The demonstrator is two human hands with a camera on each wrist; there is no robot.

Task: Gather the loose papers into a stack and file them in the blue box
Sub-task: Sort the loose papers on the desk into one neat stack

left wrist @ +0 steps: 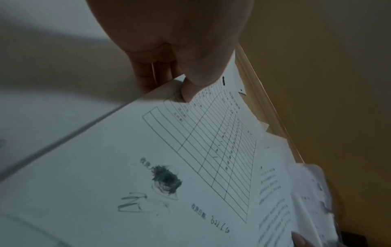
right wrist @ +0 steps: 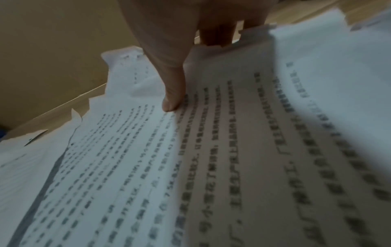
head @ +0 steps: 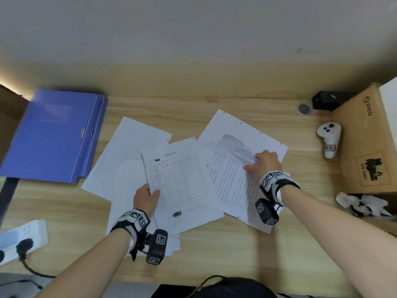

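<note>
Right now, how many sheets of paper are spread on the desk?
5 at least: a blank sheet by the blue box, another under it, the table form centre, the text page right, a hole-punched sheet behind. More may be hidden.

My right hand (head: 265,163) hides its own fingertips under the text page (head: 231,179), whose print blurs beyond reading.

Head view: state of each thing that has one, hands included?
Blue box: closed, flat on the desk, no papers in it.
Papers: loose, fanned out, overlapping, not stacked.
Table sheet: pinched at its left edge by the left hand.
Text sheet: gripped at its right edge by the right hand.
Power strip: one plug in.
</note>
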